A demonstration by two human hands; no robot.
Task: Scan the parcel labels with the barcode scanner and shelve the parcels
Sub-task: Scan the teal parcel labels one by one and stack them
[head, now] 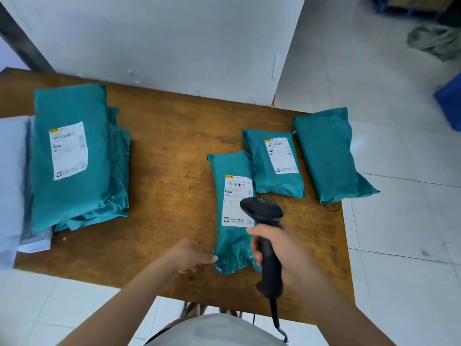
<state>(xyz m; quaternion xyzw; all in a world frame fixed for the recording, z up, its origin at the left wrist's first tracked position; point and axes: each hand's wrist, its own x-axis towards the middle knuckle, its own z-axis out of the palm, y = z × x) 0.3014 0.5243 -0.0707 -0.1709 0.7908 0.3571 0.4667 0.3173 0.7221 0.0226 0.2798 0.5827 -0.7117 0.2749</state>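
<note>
My right hand grips a black barcode scanner by its handle, its head hovering over the white label of a teal parcel near the table's front edge. Just left of that parcel's near end is my left hand, fingers loosely apart, fingertips touching or almost touching the bag's corner. A second labelled teal parcel lies behind it. Further right, a third teal parcel shows no label and overhangs the table's right edge. At the left, a big labelled teal parcel tops a stack.
The wooden table stands against a white partition. Pale grey bags lie at the table's far left. White tiled floor lies to the right, with a blue crate and a green bag further off. The scanner's coiled cable hangs below the table edge.
</note>
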